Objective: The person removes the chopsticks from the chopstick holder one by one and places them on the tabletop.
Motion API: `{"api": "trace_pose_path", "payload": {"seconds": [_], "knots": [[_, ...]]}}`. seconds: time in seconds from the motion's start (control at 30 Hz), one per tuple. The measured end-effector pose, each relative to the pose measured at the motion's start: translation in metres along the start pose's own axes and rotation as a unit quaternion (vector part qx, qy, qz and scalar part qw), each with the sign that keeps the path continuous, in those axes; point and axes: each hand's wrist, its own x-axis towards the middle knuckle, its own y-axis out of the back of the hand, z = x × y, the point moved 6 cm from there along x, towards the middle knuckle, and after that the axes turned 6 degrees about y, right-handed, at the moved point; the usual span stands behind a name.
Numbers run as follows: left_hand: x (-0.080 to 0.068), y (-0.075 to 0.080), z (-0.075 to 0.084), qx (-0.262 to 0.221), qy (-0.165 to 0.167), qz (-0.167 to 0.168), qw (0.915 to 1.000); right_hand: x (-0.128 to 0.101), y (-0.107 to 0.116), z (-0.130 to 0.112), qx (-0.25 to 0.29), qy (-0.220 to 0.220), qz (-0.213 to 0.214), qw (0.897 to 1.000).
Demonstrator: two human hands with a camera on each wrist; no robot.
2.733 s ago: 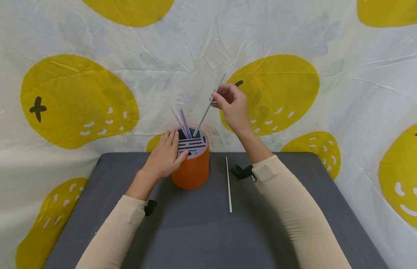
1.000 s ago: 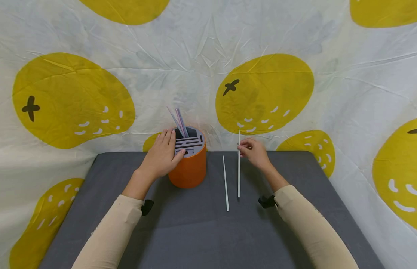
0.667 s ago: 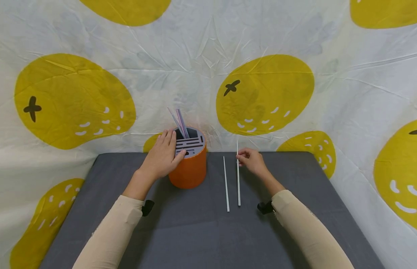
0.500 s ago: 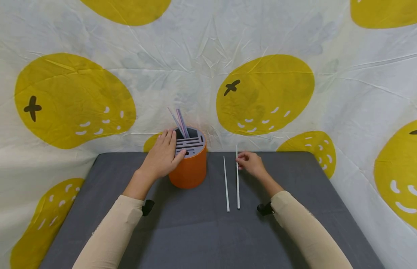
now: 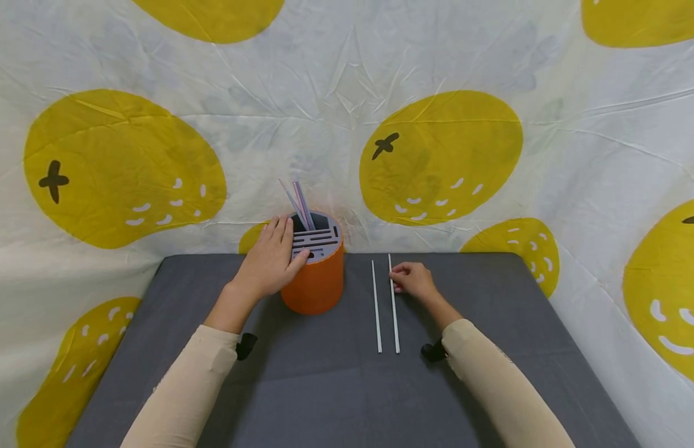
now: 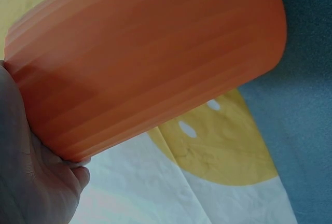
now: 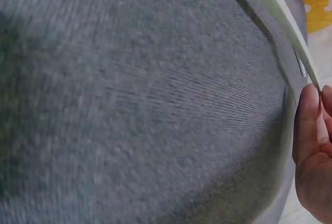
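Observation:
An orange cylindrical holder [image 5: 315, 283] with a grey slotted lid stands at the back of the grey mat [image 5: 324, 386]; a few thin straws [image 5: 299, 202] stick up from it. My left hand [image 5: 271, 261] grips the holder's top, fingers and thumb over the lid. The left wrist view shows the holder's orange wall [image 6: 150, 53] against my palm [image 6: 31, 182]. Two white straws lie side by side to its right, the left one [image 5: 376, 308] free. My right hand [image 5: 411, 280] pinches the right straw [image 5: 394, 311] near its far end; in the right wrist view my fingertips [image 7: 311, 146] meet that straw [image 7: 282, 11].
A white cloth with big yellow fruit prints [image 5: 442, 155] hangs right behind the mat and down both sides. The mat's front half [image 5: 335, 398] holds only my forearms. The mat's right edge [image 5: 554, 298] lies beyond my right hand.
My right hand drew a white straw out of the holder, carried it right and laid it flat on the mat beside the first straw. The left hand stayed on the holder.

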Motion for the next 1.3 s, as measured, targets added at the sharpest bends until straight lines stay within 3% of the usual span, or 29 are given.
{"api": "trace_pose_path", "payload": {"seconds": [0.63, 1.3], "knots": [[-0.0018, 0.0005, 0.0018, -0.002, -0.004, 0.0, 1.0, -0.001, -0.0061, 0.0047, 0.013, -0.03, 0.004, 0.999], [-0.0012, 0.0021, 0.0012, -0.007, -0.004, -0.004, 1.0, -0.0026, -0.0049, -0.0004, -0.056, -0.006, 0.015, 0.998]]}}
